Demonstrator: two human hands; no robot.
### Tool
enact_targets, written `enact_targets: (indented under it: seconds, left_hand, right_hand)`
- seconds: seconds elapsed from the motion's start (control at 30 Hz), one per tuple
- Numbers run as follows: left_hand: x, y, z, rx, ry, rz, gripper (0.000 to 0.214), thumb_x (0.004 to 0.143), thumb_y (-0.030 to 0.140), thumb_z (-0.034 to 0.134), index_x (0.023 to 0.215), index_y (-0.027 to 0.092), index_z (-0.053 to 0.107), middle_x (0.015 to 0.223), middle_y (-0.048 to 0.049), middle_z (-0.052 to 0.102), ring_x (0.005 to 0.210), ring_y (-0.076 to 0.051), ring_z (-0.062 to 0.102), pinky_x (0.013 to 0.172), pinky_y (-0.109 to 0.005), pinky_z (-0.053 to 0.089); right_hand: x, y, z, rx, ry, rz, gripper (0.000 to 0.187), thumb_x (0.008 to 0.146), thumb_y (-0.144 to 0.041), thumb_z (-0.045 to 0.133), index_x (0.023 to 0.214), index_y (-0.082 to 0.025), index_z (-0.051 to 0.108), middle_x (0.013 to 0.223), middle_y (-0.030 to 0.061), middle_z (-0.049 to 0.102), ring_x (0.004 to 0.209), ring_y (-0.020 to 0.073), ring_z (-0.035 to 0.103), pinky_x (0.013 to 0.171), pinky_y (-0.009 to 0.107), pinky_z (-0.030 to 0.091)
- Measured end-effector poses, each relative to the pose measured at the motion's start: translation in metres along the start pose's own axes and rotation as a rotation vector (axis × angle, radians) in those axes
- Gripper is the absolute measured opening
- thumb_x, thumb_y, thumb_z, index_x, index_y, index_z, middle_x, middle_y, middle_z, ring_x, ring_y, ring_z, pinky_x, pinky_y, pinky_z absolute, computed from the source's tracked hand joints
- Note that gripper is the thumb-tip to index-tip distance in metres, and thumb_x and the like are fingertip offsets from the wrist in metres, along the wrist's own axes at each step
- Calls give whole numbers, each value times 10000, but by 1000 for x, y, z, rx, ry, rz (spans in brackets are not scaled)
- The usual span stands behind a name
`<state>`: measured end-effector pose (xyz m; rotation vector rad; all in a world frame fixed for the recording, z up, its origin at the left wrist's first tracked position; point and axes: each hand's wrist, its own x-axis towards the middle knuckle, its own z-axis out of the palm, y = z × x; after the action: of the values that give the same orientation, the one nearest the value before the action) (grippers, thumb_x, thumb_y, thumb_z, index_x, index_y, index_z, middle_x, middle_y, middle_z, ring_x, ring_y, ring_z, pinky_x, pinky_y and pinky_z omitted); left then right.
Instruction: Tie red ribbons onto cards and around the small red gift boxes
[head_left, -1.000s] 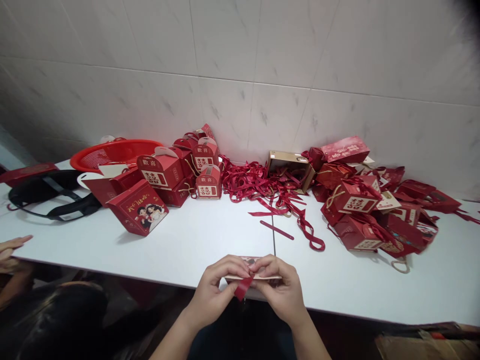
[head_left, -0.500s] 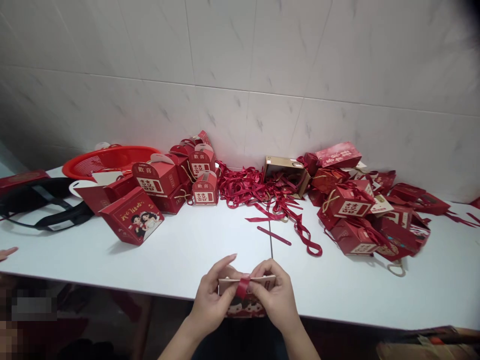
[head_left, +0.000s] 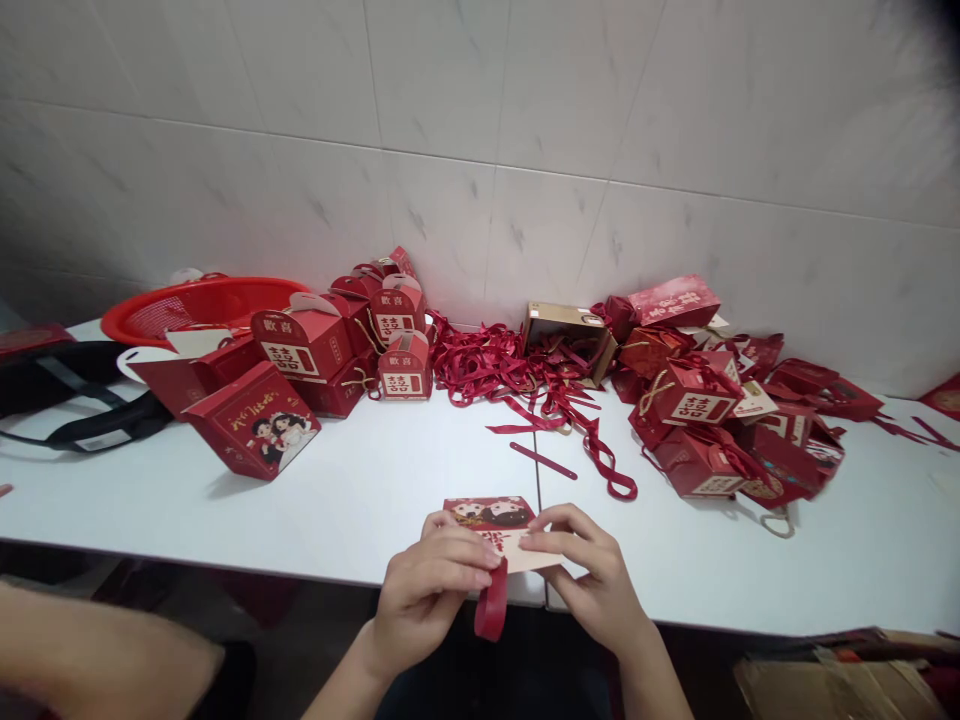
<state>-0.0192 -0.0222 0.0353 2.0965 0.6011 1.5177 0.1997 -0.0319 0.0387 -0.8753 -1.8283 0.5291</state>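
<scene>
At the front edge of the table, both hands hold a small red gift box (head_left: 465,507) printed with two cartoon faces. Its cream panel (head_left: 534,558) with red characters faces up. My left hand (head_left: 427,585) grips the box's left side, fingertips closed at the base of a dark red ribbon loop (head_left: 491,610) that hangs toward me. Fingers on top and thumb beneath, my right hand (head_left: 592,565) pinches the cream panel at its right end. The underside of the box is hidden.
Finished-looking red boxes (head_left: 300,345) stand at the left, near a red plastic basket (head_left: 217,300) and a black strap-like item (head_left: 112,430). Loose ribbons (head_left: 480,365) lie mid-table beside an open carton (head_left: 566,325). More red boxes (head_left: 697,400) pile up right. Another person's limb (head_left: 97,650) shows lower left.
The box has tipped from upright, so its printed face and cream panel now show. The ribbon loop hangs toward me. My right hand has shifted right; another person's limb has entered lower left.
</scene>
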Motion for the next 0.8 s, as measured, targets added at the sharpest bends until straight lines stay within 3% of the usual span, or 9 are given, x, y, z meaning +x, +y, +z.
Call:
enact_targets:
  seconds: [0.23,0.3,0.4,0.5,0.63,0.8]
  left_hand:
    - [7,2,6,51,83,71,196,863,162,627,788,289,756,948,-73,627,969,-218,608,812,-369,549]
    - [5,0,8,81,73,65,212,865,142,615,826,295,757,1005,-78,611,1005,-224,589,830,-373,545]
    - [2,-6,9,114,111,27,280,833,64,621,972,284,724,1048,-76,609,1027,-217,589,847,-351,541]
    - [0,-13,9,107,201,-39,315,799,8,626,992,250,687,984,-52,617,971,-185,609,835,-301,540]
    - [4,-16,10,22,356,-161,205,813,34,624,889,220,662,838,-17,621,821,-148,621,708,-233,547]
    - [6,-15,9,-31,369,-234,169,789,53,668,837,215,672,748,4,653,728,-135,635,649,-215,551]
  right_hand:
    - [-4,0,-16,-66,-4,-93,467,867,-27,446,1105,-334,705,962,61,652,667,143,641,526,258,524]
    - [-5,2,-22,-102,22,-99,475,870,-23,434,1105,-333,706,972,62,648,612,125,627,491,248,514]
    - [-1,5,-38,-178,94,-128,471,861,-13,466,1104,-335,709,951,61,647,703,151,665,555,264,552]
    - [9,7,-62,-262,192,-187,481,857,-5,491,1124,-343,703,960,61,645,802,171,683,618,274,583]
    - [21,4,-89,-410,315,-296,522,844,11,528,1150,-383,682,999,52,631,848,169,668,667,290,604]
    - [22,-3,-90,-471,358,-377,568,831,27,555,1195,-399,648,974,47,629,851,165,654,608,262,584]
